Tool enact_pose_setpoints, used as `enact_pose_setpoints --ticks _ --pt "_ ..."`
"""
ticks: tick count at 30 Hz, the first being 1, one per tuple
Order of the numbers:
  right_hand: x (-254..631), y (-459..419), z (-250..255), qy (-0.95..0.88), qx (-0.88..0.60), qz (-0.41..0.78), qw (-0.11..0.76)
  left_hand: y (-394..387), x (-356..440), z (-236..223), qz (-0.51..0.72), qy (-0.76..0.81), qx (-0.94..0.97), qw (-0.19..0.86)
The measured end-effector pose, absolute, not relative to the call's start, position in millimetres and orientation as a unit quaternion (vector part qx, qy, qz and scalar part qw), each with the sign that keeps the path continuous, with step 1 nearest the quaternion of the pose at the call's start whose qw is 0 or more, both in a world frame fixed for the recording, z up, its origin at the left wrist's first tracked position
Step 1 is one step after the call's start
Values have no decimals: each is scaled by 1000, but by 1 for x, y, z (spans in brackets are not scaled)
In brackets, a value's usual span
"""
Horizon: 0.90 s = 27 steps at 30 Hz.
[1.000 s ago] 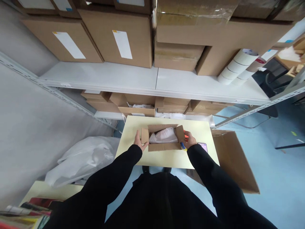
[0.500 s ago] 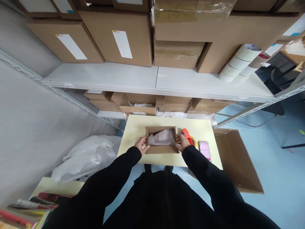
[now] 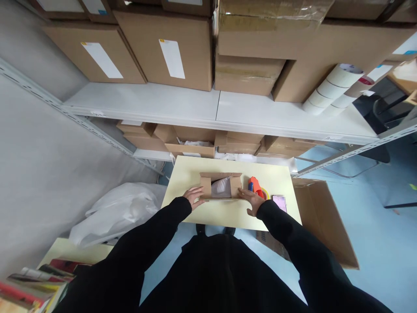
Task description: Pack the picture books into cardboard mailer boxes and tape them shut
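A small cardboard box stands on the pale yellow table. Its two short end flaps are folded inward, with a white wrapped item showing between them. My left hand lies against the left end flap, fingers stretched out. At the other end, my right hand rests its extended fingertips on the right flap. Just beyond my right hand are an orange tape dispenser and a roll of yellow tape. A pink phone-like item lies near my right sleeve.
Shelves full of cardboard boxes rise behind the table. White tape rolls are stacked on the shelf at right. A large open carton stands on the floor to the right. At left are a white plastic bag and several books.
The box's short end flaps have gone from upright to folded inward, covering part of the wrapped item. Both hands have shifted onto the flaps, the right one opening out from its grip on the edge.
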State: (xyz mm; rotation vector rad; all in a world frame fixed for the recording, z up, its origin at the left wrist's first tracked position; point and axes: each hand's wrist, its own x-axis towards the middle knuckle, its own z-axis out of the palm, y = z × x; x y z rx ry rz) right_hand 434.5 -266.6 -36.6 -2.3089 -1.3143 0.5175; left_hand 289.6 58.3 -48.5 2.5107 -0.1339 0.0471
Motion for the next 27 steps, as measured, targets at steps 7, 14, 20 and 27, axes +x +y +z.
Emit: enact_pose_setpoints --ticks 7,14,20,27 --pt "441 -249 -45 -309 -885 127 324 50 297 -51 66 190 863 463" --pt "465 -230 -39 -300 -890 109 326 41 306 -67 61 351 766 535" --pt "476 -221 -37 -378 -887 155 218 46 311 -66 55 309 806 502" --pt "454 -234 -44 -407 -893 106 161 45 298 -32 29 74 963 256"
